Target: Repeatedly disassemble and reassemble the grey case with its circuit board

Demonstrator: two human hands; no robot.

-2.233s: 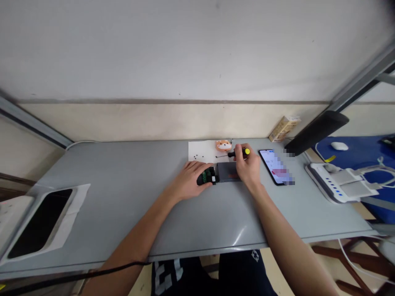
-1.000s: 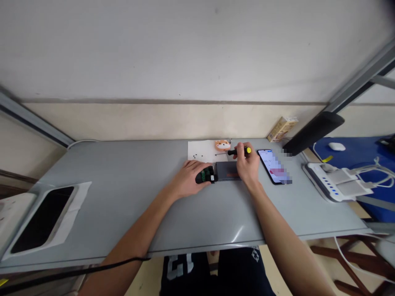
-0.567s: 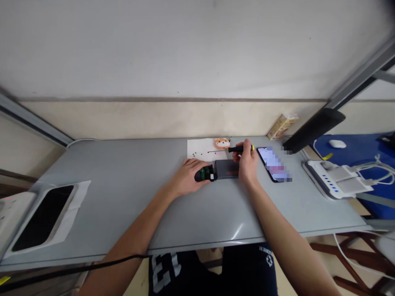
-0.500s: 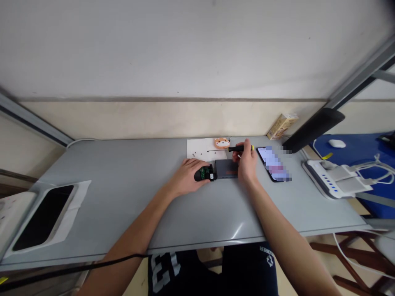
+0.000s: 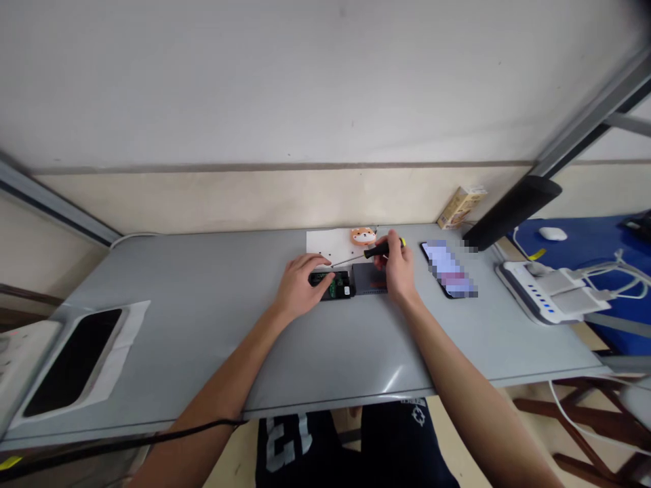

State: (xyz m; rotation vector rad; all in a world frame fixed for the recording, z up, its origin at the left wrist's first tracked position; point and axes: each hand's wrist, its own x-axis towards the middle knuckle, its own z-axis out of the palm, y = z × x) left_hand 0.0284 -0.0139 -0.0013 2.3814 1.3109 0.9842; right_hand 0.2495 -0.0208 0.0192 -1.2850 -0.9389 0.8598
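Note:
My right hand point(image 5: 399, 268) is closed around the black handle of a screwdriver point(image 5: 377, 250) with a yellow end. Its thin shaft slants left and down, and the tip is close to my left fingertips. My left hand point(image 5: 300, 283) lies over the left part of a black casing with a green circuit board point(image 5: 336, 286). Its thumb reaches across the board, while the index finger stretches past the far edge, apart from the thumb. Abutting the casing on the right is a dark grey box point(image 5: 369, 278), partly hidden by my right hand. Several tiny dark screws lie on white paper point(image 5: 318, 240).
An orange animal-face case point(image 5: 363, 236) stands at the paper's back edge. Rightward are a lit phone point(image 5: 447, 269), a small carton point(image 5: 462, 207), a black upright object point(image 5: 513, 211) and a white power strip point(image 5: 542, 291) with plugs. At far left lies a dark-screened device point(image 5: 74, 362).
My right hand has brought the screwdriver left and lowered its tip towards my left hand. The left hand has shifted its hold, uncovering more of the circuit board.

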